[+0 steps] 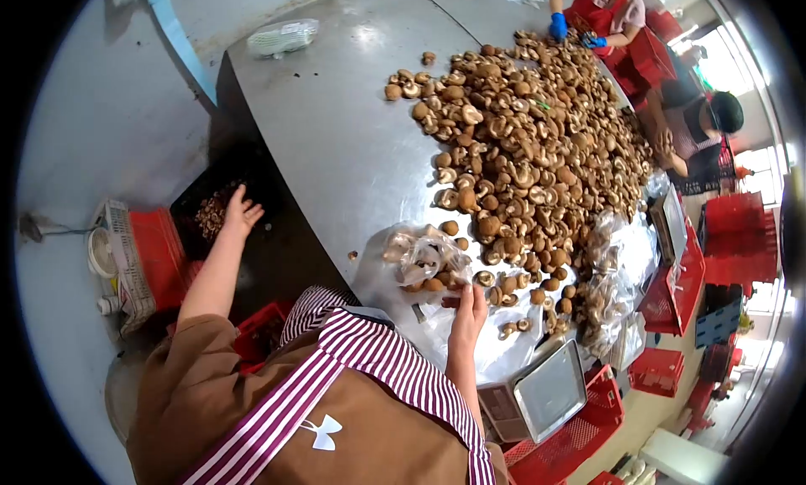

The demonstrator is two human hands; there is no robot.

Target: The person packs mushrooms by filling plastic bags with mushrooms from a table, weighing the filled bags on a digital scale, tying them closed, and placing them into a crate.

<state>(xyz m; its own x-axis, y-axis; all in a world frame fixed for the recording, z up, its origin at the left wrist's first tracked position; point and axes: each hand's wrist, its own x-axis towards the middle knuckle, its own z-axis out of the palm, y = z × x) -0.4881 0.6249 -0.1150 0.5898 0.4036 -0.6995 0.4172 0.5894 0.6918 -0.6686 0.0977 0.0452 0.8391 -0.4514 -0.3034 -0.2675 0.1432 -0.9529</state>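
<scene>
My left hand (242, 215) is stretched out past the table's left edge, above a dark crate (191, 191) that holds small brown pieces, perhaps mushroom stems. Its fingers are apart and I see nothing in them. On the near part of the table, my right hand (468, 310) pinches the edge of a clear plastic bag (416, 252). Several brown mushrooms show through the film. Part of the right hand's fingers is hidden by the bag. Just beyond lies a big heap of loose mushrooms (537, 158), with a few strays close to my right hand.
A metal table (311, 141) carries the heap. A scale (550, 393) stands at the near right, by a red crate (579, 435). More plastic bags (617, 267) lie on the right. One person (600, 15) with blue gloves works at the far side; another person (693, 124) is at the right.
</scene>
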